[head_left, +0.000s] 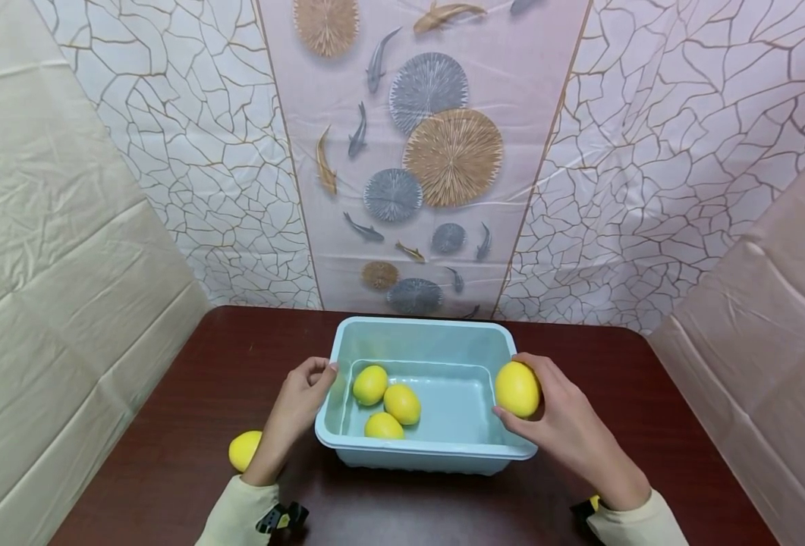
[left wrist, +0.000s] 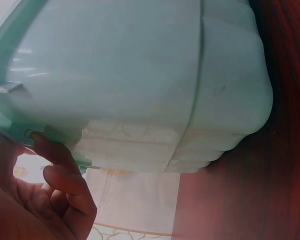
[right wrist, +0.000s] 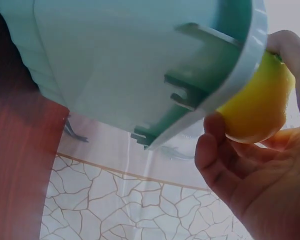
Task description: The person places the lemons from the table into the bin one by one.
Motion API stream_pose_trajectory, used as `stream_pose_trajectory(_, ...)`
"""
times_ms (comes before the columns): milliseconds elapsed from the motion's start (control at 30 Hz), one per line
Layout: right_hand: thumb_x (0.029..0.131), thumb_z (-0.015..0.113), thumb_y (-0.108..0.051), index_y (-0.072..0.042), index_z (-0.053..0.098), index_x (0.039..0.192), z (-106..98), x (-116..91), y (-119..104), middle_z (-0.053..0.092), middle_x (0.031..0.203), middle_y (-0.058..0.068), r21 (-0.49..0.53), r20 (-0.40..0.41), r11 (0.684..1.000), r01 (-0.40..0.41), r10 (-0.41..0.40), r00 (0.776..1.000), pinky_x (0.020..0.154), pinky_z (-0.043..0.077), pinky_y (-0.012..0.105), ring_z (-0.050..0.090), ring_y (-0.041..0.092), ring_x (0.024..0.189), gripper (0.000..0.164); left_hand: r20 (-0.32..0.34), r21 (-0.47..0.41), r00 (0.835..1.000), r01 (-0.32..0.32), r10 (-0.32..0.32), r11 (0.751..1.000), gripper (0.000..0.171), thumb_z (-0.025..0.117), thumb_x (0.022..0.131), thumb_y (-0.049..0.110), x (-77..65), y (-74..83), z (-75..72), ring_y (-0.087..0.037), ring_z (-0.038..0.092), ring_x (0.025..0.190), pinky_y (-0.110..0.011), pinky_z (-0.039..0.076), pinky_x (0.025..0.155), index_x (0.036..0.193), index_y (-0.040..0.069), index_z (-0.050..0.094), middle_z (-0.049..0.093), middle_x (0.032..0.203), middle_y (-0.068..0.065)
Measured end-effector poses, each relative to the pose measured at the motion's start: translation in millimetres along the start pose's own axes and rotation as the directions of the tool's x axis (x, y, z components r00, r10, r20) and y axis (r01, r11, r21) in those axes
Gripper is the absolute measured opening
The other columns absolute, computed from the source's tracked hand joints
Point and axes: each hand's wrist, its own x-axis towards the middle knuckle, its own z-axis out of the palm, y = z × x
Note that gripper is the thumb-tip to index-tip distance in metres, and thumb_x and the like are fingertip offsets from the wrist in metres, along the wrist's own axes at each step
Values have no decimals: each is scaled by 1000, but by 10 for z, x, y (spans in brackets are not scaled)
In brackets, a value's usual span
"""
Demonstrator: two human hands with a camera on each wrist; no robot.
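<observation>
At the basin (head_left: pixel 451 409), left hand (head_left: pixel 303 400) pinches rim (head_left: pixel 426 449) — right hand (head_left: pixel 567 415) grips a lemon (head_left: pixel 517 389).

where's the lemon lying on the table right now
In the head view, the lemon lies at lower left on the table, left of the light-blue tub and partly hidden by the left forearm.

Beyond my dark red-brown table (head_left: pixel 621 371) I see a fish-printed panel (head_left: pixel 409 159) between crackle-patterned panels (head_left: pixel 197 144), beige cloth (head_left: pixel 67 250) on both sides.
</observation>
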Motion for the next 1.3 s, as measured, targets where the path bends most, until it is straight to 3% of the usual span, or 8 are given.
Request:
stream_pose_trajectory(300,79,92,-26,-2,57,136,91,72,18,63,121,11,-50,25,999,-15,17,1000,82,56,46,55,24,107,71,1,0,1000,10,-10,1000,33,62,107,28,-3,3,6,-24,72,90,-33,61,77,122,-1,66,76,109,-22)
stream_pose_trajectory(633,81,91,-27,-2,57,136,187,102,43,63,121,8,-39,56,999,-11,13,998,79,59,40,59,20,98,70,1,2,1000,13,-13,1000,33,61,107,28,14,-13,14,-24,72,90,-33,61,77,123,-1,66,77,110,-22)
stream_pose_trajectory(867,81,91,-29,-2,57,135,221,142,36,63,120,11,-85,60,996,-20,25,998,79,59,42,59,22,97,69,-4,9,1000,7,-7,1000,32,61,107,27,21,-1,4,-24,70,89,-31,58,76,122,-1,66,77,107,-20)
stream_pose_trajectory(1100,83,88,-34,-3,59,135,248,202,13,63,123,14,-126,94,991,-48,60,994,79,55,42,56,26,105,67,-1,22,1000,15,-15,1000,33,60,108,28,19,2,6,-24,71,93,-33,60,79,123,0,66,77,109,-19)
stream_pose_trajectory(1300,83,88,-37,-4,60,132,283,231,12,64,120,13,-151,92,988,-26,40,995,77,53,42,54,28,111,66,-4,15,1000,5,-5,1000,32,61,107,27,14,8,3,-25,71,92,-32,59,77,123,-1,67,77,108,-20)
